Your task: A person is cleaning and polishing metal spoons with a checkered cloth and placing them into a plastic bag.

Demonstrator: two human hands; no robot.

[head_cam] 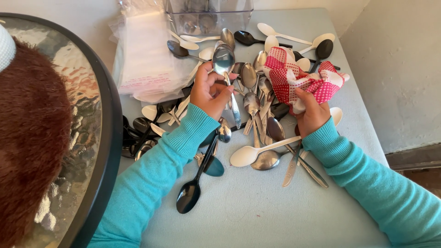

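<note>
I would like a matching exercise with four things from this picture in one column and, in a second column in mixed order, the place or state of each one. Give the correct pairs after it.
Things:
1. metal spoon
2. red and white checked cloth
3. black plastic spoon
4. stack of clear plastic bags

Places or states:
A. bunched up in the right hand
B. lying on the table, nearest the camera
C. held upright in the left hand
D. at the far left of the table

Pairs: 1-C, 2-A, 3-B, 4-D
</note>
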